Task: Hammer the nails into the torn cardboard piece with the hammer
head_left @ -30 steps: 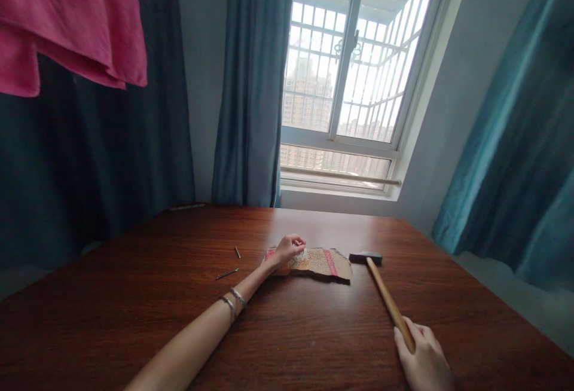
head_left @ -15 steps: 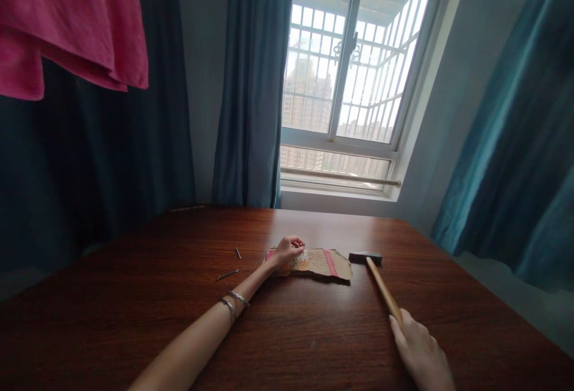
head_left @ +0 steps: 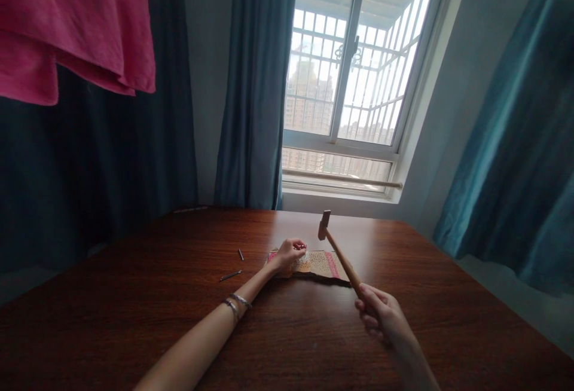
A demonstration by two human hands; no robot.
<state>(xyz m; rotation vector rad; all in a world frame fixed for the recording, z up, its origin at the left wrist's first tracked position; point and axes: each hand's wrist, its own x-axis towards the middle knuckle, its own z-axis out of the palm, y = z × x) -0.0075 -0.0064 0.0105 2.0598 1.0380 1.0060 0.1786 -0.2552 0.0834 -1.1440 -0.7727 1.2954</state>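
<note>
My right hand (head_left: 381,314) is wrapped round the wooden handle of a hammer (head_left: 343,253). The hammer's head is raised off the table, above and behind a torn-edged piece of cardboard (head_left: 325,264) with many small holes or dots and a pink band. Over the cardboard's left part, my left hand (head_left: 291,251) is closed in a pinch, its fingertips near the surface. Whatever sits between those fingers is too small to make out. Bracelets circle my left wrist.
Two thin dark metal rods, a short one (head_left: 241,254) and a longer one (head_left: 230,275), lie left of the cardboard on the brown wooden table (head_left: 287,337). Behind the table are a window (head_left: 345,80) and blue curtains (head_left: 255,80). A pink cloth (head_left: 89,20) hangs at upper left.
My right hand has lifted the hammer off the table and swung it left towards the cardboard. My left hand keeps its pinch in about the same place.
</note>
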